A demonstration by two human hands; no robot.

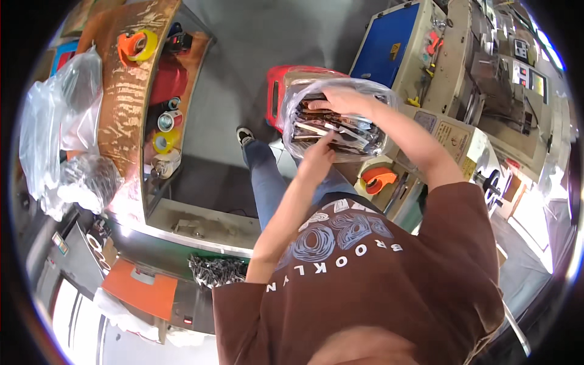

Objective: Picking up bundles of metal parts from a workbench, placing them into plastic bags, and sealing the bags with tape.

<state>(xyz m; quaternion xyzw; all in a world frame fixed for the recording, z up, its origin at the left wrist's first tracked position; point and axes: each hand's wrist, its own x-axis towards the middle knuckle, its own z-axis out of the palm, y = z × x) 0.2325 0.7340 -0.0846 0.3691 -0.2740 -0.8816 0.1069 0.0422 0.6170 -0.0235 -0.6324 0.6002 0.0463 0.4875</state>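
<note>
A clear plastic bag (296, 143), its mouth spread wide, holds many thin flat strips (347, 141) in dark, brown and white tones, lying in a loose pile. My right hand (345, 101) reaches over the far side of the pile, fingers stretched out to the left across the strips. At the near side, my left hand (317, 161) has its fingertips drawn together at the strips; whether a strip is between them is too small to make out. Beneath and behind the bag shows a red plastic stool or crate (275, 91), partly hidden.
At left stands a worn wooden bench (121, 91) with an orange tape dispenser (135, 47) and plastic bags (61, 121). Tape rolls (164, 141) sit on its shelf. A machine with a blue panel (389, 42) is at right, another orange dispenser (378, 179) near my hip.
</note>
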